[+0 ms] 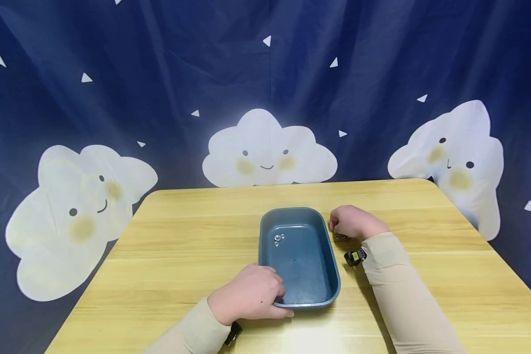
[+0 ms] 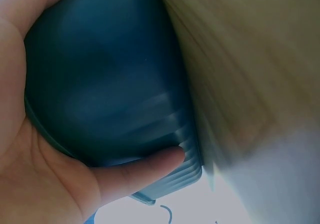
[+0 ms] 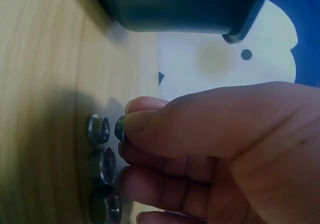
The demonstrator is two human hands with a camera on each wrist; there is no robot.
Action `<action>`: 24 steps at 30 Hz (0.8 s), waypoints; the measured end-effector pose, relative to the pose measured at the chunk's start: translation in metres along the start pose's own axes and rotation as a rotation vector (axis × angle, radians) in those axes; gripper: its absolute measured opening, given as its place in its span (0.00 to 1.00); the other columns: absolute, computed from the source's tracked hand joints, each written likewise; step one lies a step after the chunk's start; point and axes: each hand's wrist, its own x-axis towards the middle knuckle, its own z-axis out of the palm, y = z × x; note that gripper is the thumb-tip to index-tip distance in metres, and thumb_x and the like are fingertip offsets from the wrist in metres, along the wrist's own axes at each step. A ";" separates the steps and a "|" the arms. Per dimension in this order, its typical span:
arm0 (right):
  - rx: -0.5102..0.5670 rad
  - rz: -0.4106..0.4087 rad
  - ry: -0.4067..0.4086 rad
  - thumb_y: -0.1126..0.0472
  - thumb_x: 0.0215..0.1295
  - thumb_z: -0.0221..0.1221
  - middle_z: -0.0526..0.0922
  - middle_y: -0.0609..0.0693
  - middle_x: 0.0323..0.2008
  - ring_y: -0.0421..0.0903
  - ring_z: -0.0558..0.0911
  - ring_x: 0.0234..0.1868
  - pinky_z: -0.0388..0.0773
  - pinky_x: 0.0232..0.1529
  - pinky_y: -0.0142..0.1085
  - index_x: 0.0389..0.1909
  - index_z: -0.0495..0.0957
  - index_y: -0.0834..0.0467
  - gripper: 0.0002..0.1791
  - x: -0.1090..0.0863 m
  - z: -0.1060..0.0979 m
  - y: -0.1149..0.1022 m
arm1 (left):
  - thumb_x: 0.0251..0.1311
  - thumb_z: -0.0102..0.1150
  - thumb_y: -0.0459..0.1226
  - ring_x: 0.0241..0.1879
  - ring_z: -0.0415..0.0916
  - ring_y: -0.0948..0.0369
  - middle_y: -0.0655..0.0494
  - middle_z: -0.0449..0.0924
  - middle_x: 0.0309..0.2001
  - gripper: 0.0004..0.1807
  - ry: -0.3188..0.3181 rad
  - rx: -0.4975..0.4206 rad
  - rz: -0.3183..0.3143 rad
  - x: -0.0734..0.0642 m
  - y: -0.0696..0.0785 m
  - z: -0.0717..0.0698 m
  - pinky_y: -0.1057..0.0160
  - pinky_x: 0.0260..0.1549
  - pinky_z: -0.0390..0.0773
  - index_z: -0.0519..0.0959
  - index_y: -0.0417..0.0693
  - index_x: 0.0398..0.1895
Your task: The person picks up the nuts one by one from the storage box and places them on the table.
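A dark blue-green plastic bin [image 1: 307,295] stands on the table, and three small metal nuts [image 1: 277,238] lie on its floor toward the far left. My left hand [image 1: 252,294] grips the bin's near left corner, its thumb along the outside wall [image 2: 120,84] and fingers over the rim. To the right of the bin, my right hand [image 1: 353,222] pinches a small hex nut [image 3: 120,128] between thumb and fingertips. Close by, a row of three more nuts, including a middle one [image 3: 103,165], sits on the table. In the head view the right hand mostly hides them.
The light wooden table [image 1: 181,236] extends around the bin on all sides. Behind it hangs a dark blue curtain [image 1: 230,64] printed with white clouds. Black wrist cameras sit at both cuffs, the right one [image 1: 355,257] just above the table.
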 end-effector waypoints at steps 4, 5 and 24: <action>-0.024 -0.003 -0.005 0.71 0.58 0.57 0.76 0.45 0.24 0.44 0.74 0.26 0.71 0.32 0.39 0.26 0.80 0.54 0.09 0.001 0.001 0.001 | 0.57 0.59 0.68 0.24 0.68 0.68 0.73 0.62 0.17 0.28 0.018 0.002 0.007 -0.001 -0.001 0.001 0.67 0.19 0.59 0.67 0.64 0.11; -0.029 -0.003 -0.008 0.71 0.58 0.57 0.76 0.45 0.24 0.44 0.74 0.26 0.71 0.33 0.39 0.25 0.80 0.54 0.09 0.002 0.002 0.002 | 0.57 0.59 0.68 0.24 0.68 0.68 0.73 0.62 0.17 0.28 0.020 0.001 0.008 -0.001 -0.001 0.001 0.66 0.19 0.59 0.67 0.64 0.11; -0.015 0.019 -0.008 0.69 0.60 0.56 0.79 0.45 0.27 0.45 0.75 0.28 0.73 0.34 0.41 0.30 0.83 0.54 0.09 0.000 -0.002 0.001 | 0.57 0.59 0.68 0.25 0.69 0.68 0.73 0.64 0.17 0.28 0.006 0.002 0.002 0.000 0.001 -0.002 0.66 0.20 0.61 0.69 0.64 0.12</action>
